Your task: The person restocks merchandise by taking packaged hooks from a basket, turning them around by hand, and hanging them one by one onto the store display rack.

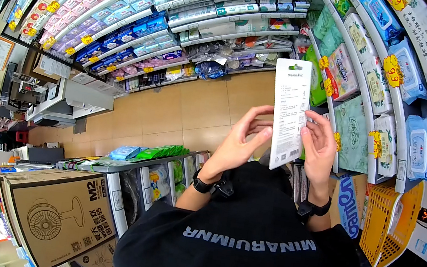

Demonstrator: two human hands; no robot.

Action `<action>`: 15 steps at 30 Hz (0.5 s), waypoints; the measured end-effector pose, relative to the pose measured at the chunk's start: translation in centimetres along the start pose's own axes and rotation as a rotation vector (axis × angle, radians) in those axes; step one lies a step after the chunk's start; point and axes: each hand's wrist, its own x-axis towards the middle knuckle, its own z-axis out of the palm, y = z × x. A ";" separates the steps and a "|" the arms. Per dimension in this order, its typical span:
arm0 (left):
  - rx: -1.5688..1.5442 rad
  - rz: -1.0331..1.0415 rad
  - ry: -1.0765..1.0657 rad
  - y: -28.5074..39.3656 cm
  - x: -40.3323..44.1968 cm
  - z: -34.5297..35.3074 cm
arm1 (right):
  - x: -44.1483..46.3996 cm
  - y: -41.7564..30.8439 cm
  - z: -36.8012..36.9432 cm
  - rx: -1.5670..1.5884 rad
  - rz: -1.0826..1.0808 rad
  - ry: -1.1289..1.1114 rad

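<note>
A long white retail package (289, 117) stands upright before me, its printed back with small text and a barcode facing me. A hang hole is cut in its top end. At its left edge my left hand (242, 142) is closed, fingertips against or behind the card. My right hand (319, 148) pinches the opposite edge between thumb and fingers. What lies on the package's far side is hidden. Both wrists wear dark bands.
Curved shelves (231, 12) of packaged goods run ahead; more shelves with wipes and tissue packs (355, 130) stand close on my right. A yellow basket (403, 228) is at lower right. A fan carton (54, 217) is at lower left, near a low shelf (159, 167). Tiled floor (196, 100) lies between.
</note>
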 end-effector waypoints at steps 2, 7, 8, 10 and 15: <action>0.006 -0.024 -0.086 -0.5 0.1 0.2 | -0.1 -0.3 0.0 -0.009 0.035 -0.055; -0.055 -0.036 -0.135 -2.4 0.4 0.6 | -0.6 -0.3 1.0 -0.003 0.070 -0.131; -0.049 -0.032 -0.127 -2.7 0.4 0.7 | -0.7 -0.4 1.3 -0.010 0.052 -0.145; -0.104 -0.054 -0.126 -3.2 0.6 0.7 | -0.6 -0.3 1.4 -0.042 0.038 -0.176; -0.119 -0.052 -0.081 -3.5 1.1 0.4 | -0.3 -1.2 1.5 -0.175 0.007 -0.222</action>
